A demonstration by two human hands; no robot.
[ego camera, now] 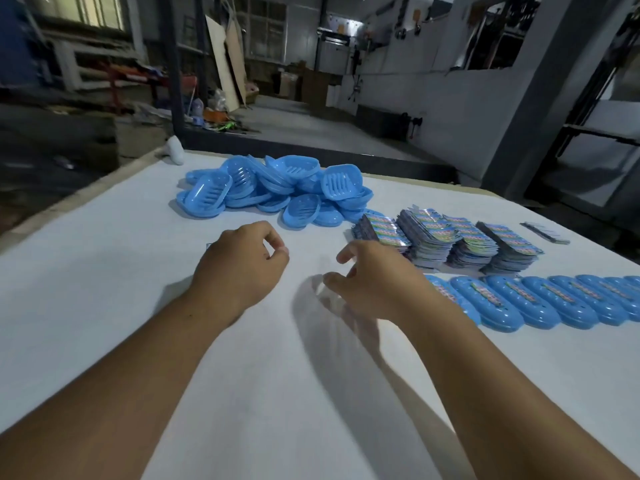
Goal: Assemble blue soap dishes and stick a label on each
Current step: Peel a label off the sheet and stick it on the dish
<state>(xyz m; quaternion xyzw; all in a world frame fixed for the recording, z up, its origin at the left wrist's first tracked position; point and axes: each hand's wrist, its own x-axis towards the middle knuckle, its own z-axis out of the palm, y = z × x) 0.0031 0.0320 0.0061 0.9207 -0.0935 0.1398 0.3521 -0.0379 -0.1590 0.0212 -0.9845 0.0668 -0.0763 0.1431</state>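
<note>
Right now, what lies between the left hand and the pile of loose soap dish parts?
Only bare white table, in the head view, separates left hand from the pile of blue soap dish parts.

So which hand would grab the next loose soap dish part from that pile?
Probably the left hand. It hangs, holding nothing, nearer the pile of loose blue soap dish parts at the far edge. The right hand, also holding nothing, sits closer to the label stacks and the row of labelled dishes.
</note>
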